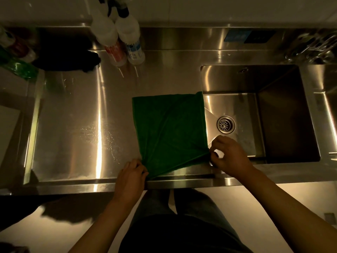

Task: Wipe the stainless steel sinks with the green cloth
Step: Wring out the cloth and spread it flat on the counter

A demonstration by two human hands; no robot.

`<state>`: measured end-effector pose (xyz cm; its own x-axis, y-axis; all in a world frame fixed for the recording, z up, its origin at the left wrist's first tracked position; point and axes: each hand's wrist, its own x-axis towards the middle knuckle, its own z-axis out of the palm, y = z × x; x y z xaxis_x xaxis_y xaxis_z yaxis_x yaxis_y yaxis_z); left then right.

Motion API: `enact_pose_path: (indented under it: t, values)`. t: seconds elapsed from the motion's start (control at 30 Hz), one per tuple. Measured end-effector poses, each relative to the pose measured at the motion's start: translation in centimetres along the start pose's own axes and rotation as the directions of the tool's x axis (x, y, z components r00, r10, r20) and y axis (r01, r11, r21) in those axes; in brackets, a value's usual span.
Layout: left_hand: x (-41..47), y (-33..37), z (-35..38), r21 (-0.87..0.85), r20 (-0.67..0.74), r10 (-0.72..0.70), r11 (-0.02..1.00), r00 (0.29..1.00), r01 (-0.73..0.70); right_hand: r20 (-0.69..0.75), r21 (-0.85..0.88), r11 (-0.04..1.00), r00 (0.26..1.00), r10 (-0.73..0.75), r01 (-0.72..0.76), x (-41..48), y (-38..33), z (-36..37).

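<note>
The green cloth (169, 128) lies spread on the worktop (82, 115), its right edge at the rim of the sink (279, 115). The left hand (132, 173) and the right hand (229, 156) each pinch a near corner. A drain strainer (225, 124) sits in the sink's floor. Two spray bottles (118, 33) stand at the back.

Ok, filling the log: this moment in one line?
left hand grips green cloth | right hand grips it | cloth spread left of sink

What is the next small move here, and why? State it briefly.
Probably draw the green cloth right into the sink. Left hand and right hand each pinch a near corner; the cloth lies spread on the counter, right edge at the sink's rim.
</note>
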<state>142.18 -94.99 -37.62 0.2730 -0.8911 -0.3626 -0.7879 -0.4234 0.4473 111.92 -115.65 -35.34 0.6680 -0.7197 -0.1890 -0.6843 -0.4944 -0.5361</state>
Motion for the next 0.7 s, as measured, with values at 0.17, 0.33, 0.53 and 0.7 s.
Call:
enact_pose_path:
  t: [0.17,0.33,0.53,0.7]
  values:
    - [-0.2,1.6,-0.5,-0.114,-0.120,0.037,0.992,0.992,-0.051,-0.090,-0.054,0.995,0.993,0.080,-0.085,0.0,0.4,-1.1]
    - [-0.6,1.5,0.6,0.006,0.038,0.060,0.998,0.997,-0.061,0.260,-0.145,0.989,0.964,0.048,-0.010,-1.1,0.9,-0.2]
    - [0.4,0.9,0.2,-0.186,-0.079,-0.248,0.955,0.965,0.231,0.102,0.141,0.876,0.887,0.451,-0.462,-1.2,1.8,2.0]
    - [1.3,2.6,0.7,0.157,0.061,-0.312,0.941,0.948,0.300,0.184,0.153,0.851,0.861,0.475,-0.502,0.1,0.9,2.7]
